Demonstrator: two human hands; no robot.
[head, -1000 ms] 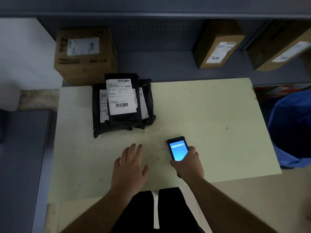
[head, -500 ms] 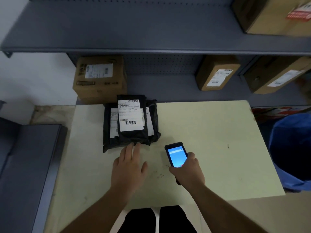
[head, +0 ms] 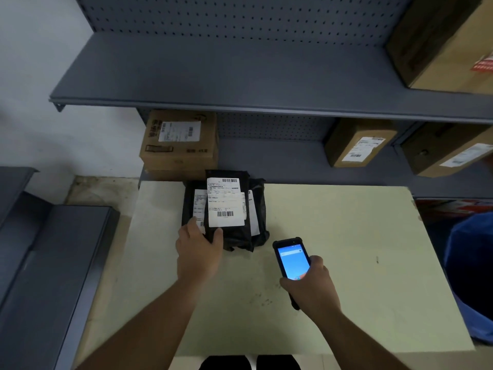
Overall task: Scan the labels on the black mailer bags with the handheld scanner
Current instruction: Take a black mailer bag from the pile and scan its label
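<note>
3 black mailer bags [head: 234, 233], 1 handheld scanner [head: 292, 259], 4 cardboard boxes [head: 181, 145], 2 hands [head: 198, 252].

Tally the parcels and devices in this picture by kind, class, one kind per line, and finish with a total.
Black mailer bags, stacked on the table: at least 3 visible
Cardboard boxes on the shelves: 4
Handheld scanner, in the right hand: 1
Total: 8

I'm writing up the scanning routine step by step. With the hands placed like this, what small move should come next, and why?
Probably swing the scanner in the right hand toward the top mailer bag. Its label faces up, barcode uncovered, the left hand already grips the bag's near corner, and the lit scanner sits off to the bag's right.
</note>
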